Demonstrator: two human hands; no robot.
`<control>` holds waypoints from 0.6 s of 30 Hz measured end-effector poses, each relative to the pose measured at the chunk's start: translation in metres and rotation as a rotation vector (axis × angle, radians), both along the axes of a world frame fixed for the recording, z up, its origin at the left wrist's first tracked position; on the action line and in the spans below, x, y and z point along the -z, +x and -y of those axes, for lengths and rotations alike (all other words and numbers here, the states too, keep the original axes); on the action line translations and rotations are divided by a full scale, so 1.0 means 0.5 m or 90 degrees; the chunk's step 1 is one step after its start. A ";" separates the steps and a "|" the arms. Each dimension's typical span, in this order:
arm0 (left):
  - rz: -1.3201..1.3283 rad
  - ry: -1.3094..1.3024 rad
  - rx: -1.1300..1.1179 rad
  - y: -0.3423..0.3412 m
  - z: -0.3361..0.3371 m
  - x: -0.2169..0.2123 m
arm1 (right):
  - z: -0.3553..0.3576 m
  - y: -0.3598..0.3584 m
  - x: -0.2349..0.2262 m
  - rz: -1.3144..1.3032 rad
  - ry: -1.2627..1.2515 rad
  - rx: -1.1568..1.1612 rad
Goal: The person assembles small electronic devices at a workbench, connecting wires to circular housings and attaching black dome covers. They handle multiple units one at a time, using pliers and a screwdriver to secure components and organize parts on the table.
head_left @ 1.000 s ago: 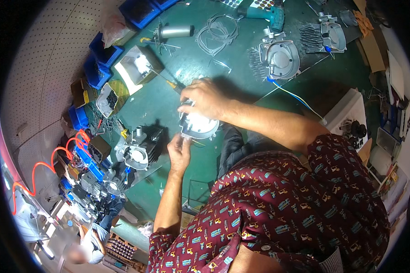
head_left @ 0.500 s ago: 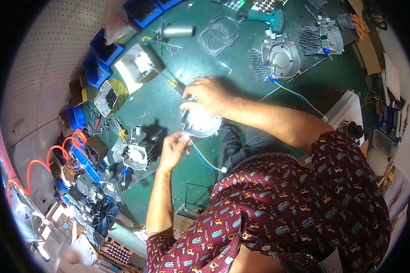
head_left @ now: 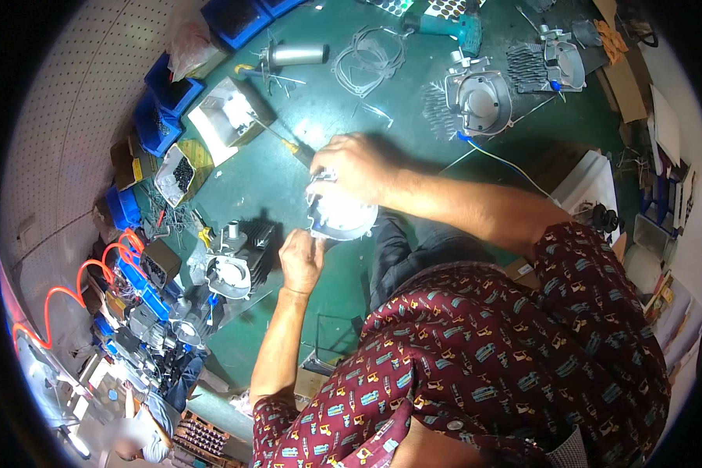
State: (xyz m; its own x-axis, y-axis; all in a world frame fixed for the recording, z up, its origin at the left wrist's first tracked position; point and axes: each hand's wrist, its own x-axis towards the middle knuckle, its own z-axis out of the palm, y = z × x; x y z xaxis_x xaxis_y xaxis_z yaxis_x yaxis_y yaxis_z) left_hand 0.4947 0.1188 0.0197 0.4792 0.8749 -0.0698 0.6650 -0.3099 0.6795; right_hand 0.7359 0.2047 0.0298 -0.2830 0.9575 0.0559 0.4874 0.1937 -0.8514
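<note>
Since half a second before, the left hand [head_left: 300,261] had drawn in from the desk [head_left: 288,168] to the lower left rim of the round metal housing [head_left: 342,214], and the loose blue wire seen below it no longer showed; the right hand [head_left: 359,165] had stayed on top. The step looked like fitting or seating a part on the housing, which lay at the near edge of the desk before the person; the next move seemed to call for a steady hold and fine finger work. Right fingers curled down, grasping the housing's top; left fingers clenched against its rim, wrist bent upward, forearm rising from the lower edge.
</note>
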 end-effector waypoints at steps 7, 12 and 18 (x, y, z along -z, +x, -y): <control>0.003 -0.245 -0.102 0.002 0.005 -0.030 | 0.005 -0.010 -0.011 0.067 0.045 0.007; 0.064 -0.486 -0.126 0.007 -0.024 -0.070 | 0.003 -0.007 -0.011 0.064 0.029 0.003; 0.324 -0.702 -0.221 -0.005 -0.002 -0.036 | -0.002 -0.010 -0.015 0.052 0.042 -0.029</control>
